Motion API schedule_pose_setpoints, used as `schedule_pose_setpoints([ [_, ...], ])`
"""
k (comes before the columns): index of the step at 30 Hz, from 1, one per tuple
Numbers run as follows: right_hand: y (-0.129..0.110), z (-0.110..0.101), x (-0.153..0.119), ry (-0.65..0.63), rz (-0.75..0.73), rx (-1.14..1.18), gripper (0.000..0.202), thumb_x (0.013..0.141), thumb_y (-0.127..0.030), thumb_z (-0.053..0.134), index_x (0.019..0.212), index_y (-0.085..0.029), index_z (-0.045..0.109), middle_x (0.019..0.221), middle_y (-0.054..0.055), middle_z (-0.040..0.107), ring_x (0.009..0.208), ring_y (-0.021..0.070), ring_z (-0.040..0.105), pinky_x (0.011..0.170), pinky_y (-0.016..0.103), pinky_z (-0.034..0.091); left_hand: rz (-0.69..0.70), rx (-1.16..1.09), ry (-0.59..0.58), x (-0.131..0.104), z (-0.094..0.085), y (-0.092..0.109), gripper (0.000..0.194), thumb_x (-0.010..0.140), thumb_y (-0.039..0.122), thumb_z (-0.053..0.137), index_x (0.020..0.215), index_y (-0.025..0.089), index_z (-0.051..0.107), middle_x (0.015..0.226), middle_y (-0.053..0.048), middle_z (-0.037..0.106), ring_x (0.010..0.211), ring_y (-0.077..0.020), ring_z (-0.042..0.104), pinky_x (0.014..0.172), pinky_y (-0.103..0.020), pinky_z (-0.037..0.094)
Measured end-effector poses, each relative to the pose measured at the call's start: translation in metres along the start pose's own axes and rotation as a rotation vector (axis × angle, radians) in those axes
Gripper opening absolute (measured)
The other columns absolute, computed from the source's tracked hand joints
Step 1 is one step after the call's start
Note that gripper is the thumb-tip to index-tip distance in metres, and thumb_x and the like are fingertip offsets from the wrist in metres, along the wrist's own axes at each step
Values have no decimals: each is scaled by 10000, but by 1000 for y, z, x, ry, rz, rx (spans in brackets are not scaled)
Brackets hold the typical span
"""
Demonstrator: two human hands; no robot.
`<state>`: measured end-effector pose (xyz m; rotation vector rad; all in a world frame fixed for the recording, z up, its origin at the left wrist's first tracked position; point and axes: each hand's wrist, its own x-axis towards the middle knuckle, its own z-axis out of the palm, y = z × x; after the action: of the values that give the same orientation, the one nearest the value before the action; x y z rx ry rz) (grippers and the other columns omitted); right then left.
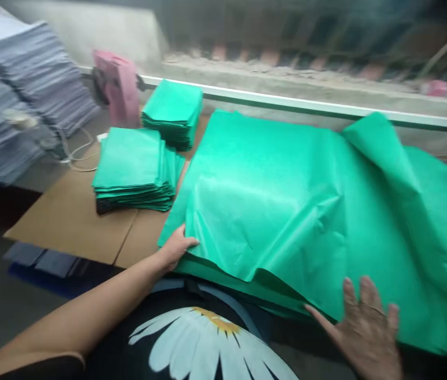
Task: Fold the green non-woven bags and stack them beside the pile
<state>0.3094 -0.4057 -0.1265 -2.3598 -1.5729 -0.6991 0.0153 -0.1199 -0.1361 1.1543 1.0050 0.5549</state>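
A large green sheet [247, 195] of smooth, fabric-like material covers the middle and right of the work surface, creased and raised in folds. At its near left corner, my left hand [174, 249] pinches the edge, the thumb lying on top and most fingers hidden. My right hand [370, 327] is spread with fingers apart at the near right edge of the sheet. Whether its palm presses on the material I cannot tell. More green layers show under the lifted front edge.
Two stacks of folded green pieces, a nearer stack [132, 163] and a farther stack [174, 108], sit on brown cardboard [76, 221]. Behind them stands a pink object [118, 84]. Tall piles of greyish sheets [41, 68] and a loose white cord [71, 158] are at left. A pale rail [287, 104] runs along the back.
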Motion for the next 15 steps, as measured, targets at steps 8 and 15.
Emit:
schedule_pose_setpoints([
  [8, -31, 21, -4, 19, 128, -27, 795, 821, -529, 491, 1446, -124, 213, 1478, 194, 195, 1329, 352, 242, 1059, 584, 167, -149, -111, -213, -6, 13, 0, 524, 573, 282, 746, 1046, 136, 575, 911, -60, 696, 847, -240, 644, 781, -354, 508],
  [15, 6, 31, 0, 231, 244, 73, 474, 743, -174, 453, 1206, -166, 555, 1353, 130, 445, 1142, 294, 500, 977, 484, 361, -229, -79, -46, -1, 14, 0, 388, 527, 268, 722, 867, 142, 584, 725, -22, 671, 659, -180, 620, 621, -285, 503],
])
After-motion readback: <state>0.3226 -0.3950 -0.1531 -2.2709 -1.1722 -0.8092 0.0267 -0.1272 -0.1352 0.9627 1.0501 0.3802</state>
